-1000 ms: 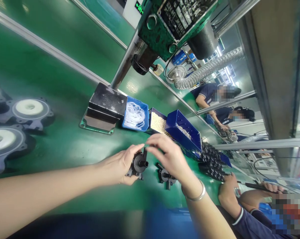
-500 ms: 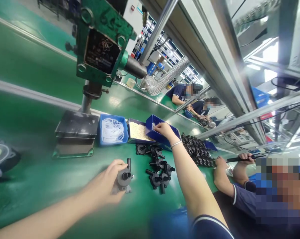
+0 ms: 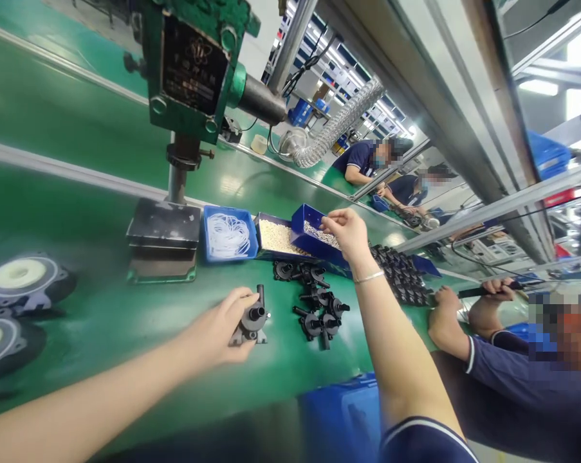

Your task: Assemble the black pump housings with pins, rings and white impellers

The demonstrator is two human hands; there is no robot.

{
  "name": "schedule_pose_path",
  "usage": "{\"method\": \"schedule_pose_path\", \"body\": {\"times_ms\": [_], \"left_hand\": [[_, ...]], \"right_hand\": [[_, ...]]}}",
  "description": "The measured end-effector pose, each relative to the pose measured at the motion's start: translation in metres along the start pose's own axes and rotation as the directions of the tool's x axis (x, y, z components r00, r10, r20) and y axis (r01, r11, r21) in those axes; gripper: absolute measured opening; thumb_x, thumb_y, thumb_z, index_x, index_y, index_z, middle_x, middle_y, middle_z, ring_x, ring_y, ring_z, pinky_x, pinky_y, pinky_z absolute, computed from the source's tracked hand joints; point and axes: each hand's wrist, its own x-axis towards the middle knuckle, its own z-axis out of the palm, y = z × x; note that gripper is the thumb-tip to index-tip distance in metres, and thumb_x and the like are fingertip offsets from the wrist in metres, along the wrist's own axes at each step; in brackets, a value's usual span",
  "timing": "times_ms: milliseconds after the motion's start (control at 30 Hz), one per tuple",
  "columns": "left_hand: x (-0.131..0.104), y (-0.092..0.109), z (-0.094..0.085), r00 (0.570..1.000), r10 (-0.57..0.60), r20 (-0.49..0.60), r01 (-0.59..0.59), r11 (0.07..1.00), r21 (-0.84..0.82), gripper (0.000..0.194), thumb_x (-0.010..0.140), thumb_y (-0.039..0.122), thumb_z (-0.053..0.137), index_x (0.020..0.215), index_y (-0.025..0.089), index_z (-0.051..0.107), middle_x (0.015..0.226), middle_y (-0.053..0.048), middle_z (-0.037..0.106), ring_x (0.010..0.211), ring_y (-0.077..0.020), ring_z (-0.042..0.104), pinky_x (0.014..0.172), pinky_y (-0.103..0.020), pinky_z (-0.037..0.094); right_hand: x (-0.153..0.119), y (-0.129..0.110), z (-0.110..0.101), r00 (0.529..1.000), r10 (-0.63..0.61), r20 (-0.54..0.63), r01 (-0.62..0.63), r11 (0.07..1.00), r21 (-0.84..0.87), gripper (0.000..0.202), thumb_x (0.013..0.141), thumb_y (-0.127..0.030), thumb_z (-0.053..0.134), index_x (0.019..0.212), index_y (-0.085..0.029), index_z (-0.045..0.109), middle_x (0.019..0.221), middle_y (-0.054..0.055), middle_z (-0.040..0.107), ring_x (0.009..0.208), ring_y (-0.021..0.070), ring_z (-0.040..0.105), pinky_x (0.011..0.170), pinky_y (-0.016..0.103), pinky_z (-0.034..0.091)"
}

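My left hand is closed around a black plastic pump housing, its spout pointing up and away, just at the green bench top. Over a dark blue bin of small metal pieces, my right hand has thumb and fingertips pinched together. Whatever sits between those fingertips is too small to make out. Several similar black housings lie on the bench between my two arms.
Left of the bin stand a box of cream-coloured small parts and a blue tray of clear rings. A green press rises over its metal block. Round parts lie far left. A co-worker's arm is at right.
My right hand has lifted out from among the small metal pieces, fingers still pinched. My left hand keeps hold of the pump housing. The view has shifted slightly.
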Motion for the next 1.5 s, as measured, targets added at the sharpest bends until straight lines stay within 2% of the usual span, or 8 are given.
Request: {"method": "schedule_pose_path", "body": {"times_ms": [200,333,433,733,933,1000,1233,1500], "left_hand": [[0.001,-0.001,0.0,1.0,-0.026,-0.013,0.025,0.997,-0.075,0.095,0.074,0.019,0.069,0.15,0.021,0.01,0.138,-0.019,0.045,0.114,-0.0325,0.061,0.091,-0.046,0.057],[0.001,-0.003,0.004,0.999,0.026,-0.043,-0.029,0.998,-0.061,0.098,0.074,0.017,0.069,0.151,0.02,0.007,0.139,-0.021,0.043,0.118,-0.0336,0.058,0.095,-0.047,0.055],[0.0,-0.004,0.005,0.999,0.032,-0.043,-0.034,0.998,-0.046,0.102,0.074,0.016,0.069,0.152,0.019,0.002,0.14,-0.022,0.041,0.121,-0.0349,0.057,0.095,-0.048,0.054],[0.001,-0.002,0.006,0.997,0.053,-0.05,-0.055,0.998,-0.033,0.106,0.073,0.014,0.067,0.153,0.019,-0.002,0.137,-0.022,0.042,0.117,-0.0341,0.057,0.094,-0.049,0.053],[0.0,-0.005,0.009,0.997,0.054,-0.051,-0.056,0.998,-0.026,0.11,0.075,0.018,0.071,0.153,0.02,-0.006,0.141,-0.023,0.037,0.125,-0.0367,0.053,0.1,-0.051,0.05],[0.0,-0.005,0.009,0.998,0.055,-0.035,-0.056,0.998,-0.032,0.113,0.073,0.017,0.074,0.153,0.019,-0.006,0.142,-0.024,0.036,0.127,-0.0384,0.051,0.1,-0.052,0.05],[0.001,-0.004,0.009,0.997,0.053,-0.064,-0.055,0.998,-0.036,0.105,0.073,0.014,0.067,0.152,0.02,0.0,0.141,-0.023,0.038,0.121,-0.0345,0.056,0.095,-0.048,0.053],[0.0,-0.004,0.01,0.998,0.043,-0.054,-0.045,0.998,-0.044,0.1,0.075,0.016,0.067,0.152,0.019,0.003,0.143,-0.023,0.037,0.126,-0.0353,0.053,0.099,-0.048,0.051]], "right_hand": [[-0.133,-0.05,0.004,0.971,-0.196,0.138,0.154,0.95,0.271,0.008,0.09,-0.026,0.066,0.091,-0.018,0.066,0.08,0.003,0.072,0.069,0.0137,0.069,0.069,0.027,0.057],[-0.21,-0.05,0.034,0.93,-0.31,0.195,0.251,0.927,0.278,0.007,0.091,-0.015,0.062,0.092,-0.021,0.064,0.086,0.003,0.071,0.077,0.0149,0.068,0.067,0.028,0.055],[-0.235,-0.043,0.058,0.911,-0.391,0.133,0.355,0.906,0.228,0.013,0.09,-0.011,0.06,0.095,-0.023,0.063,0.091,0.004,0.068,0.077,0.0157,0.064,0.064,0.029,0.053],[-0.242,-0.035,0.076,0.919,-0.388,0.064,0.368,0.906,0.209,0.015,0.09,-0.01,0.059,0.097,-0.023,0.061,0.093,0.006,0.059,0.083,0.0186,0.06,0.068,0.034,0.055],[-0.248,-0.011,0.074,0.719,-0.693,0.056,0.69,0.721,0.058,0.038,0.083,-0.003,0.064,0.113,-0.025,0.059,0.1,0.009,0.064,0.088,0.0212,0.065,0.07,0.038,0.059],[-0.249,-0.009,0.076,0.692,-0.718,0.072,0.718,0.695,0.032,0.041,0.082,-0.004,0.065,0.117,-0.025,0.059,0.104,0.011,0.064,0.091,0.0227,0.065,0.07,0.039,0.059],[-0.248,-0.022,0.082,0.822,-0.569,-0.003,0.569,0.821,0.057,0.037,0.085,-0.003,0.061,0.116,-0.023,0.059,0.106,0.012,0.062,0.099,0.0251,0.065,0.077,0.044,0.061],[-0.247,-0.017,0.077,0.784,-0.62,0.011,0.619,0.783,0.06,0.037,0.084,-0.002,0.063,0.113,-0.026,0.058,0.103,0.009,0.062,0.089,0.0223,0.066,0.068,0.039,0.061]]}}
